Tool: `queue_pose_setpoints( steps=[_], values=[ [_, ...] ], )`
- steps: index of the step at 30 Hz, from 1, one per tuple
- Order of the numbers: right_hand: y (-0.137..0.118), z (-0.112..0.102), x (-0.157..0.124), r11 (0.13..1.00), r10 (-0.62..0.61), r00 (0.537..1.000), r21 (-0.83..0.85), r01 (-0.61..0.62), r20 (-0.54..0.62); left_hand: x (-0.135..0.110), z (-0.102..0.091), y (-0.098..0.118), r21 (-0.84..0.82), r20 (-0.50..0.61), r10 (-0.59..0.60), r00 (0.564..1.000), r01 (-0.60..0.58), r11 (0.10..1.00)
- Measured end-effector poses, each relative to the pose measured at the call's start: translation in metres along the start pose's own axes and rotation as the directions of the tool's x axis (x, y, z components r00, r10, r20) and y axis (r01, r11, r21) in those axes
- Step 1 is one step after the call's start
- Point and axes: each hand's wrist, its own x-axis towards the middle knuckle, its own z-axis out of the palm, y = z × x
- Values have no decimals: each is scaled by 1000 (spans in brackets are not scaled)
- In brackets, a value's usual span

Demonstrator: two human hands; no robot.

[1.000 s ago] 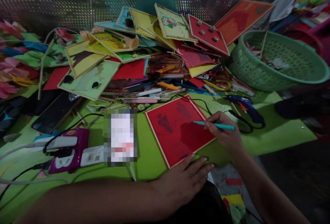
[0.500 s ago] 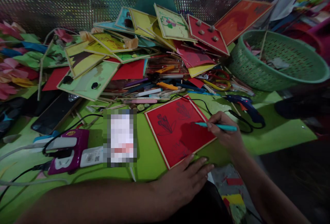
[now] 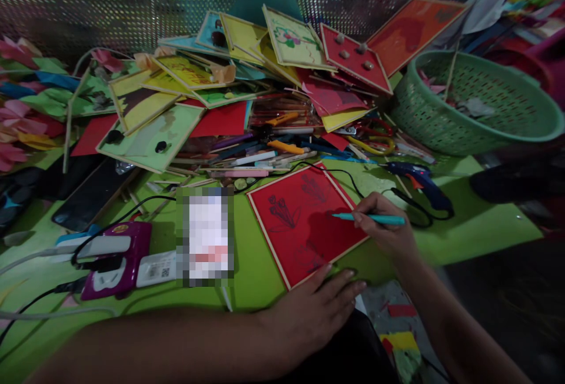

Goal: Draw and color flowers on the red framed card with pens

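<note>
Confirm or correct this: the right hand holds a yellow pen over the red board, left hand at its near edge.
Wrong colour: the head view shows a teal pen. The right hand does hold it over the red board, left hand at its near edge.

Red panel: matt, paper-like; edging strips wooden-looking, dull. Teal pen: smooth plastic. Basket: perforated plastic, slight sheen. Power strip: glossy purple plastic. Screen behind: perforated, glinting (metal, by its look).
</note>
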Motion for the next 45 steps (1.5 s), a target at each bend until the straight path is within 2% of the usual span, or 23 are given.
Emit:
queue_pose_setpoints(
  steps=[11, 20, 26, 31, 39, 45],
  values=[
    [9, -1, -2, 1000, -19, 1000, -17, 19, -18, -1, 2, 2, 12, 30, 0, 1000, 0, 1000],
    [11, -3, -3, 1000, -4, 1000, 26, 5, -8, 0, -1, 0, -1, 6, 4, 1000, -4, 1000],
    [15, -5, -5, 1000, 10, 1000, 28, -10, 17, -1, -2, 0, 8, 78, 33, 996, -34, 999],
    [10, -5, -4, 999, 20, 999, 45, -22, 39, -1, 0, 0, 9, 34, 20, 999, -20, 1000],
    [5, -3, -3, 994, 69, 996, 81, -74, 63, -1, 0, 1, 0, 7, 6, 1000, -6, 1000],
    [3, -3, -2, 994, 55, 996, 91, -61, 71, -1, 1, 0, 4, 10, 5, 1000, -5, 1000]
  ],
)
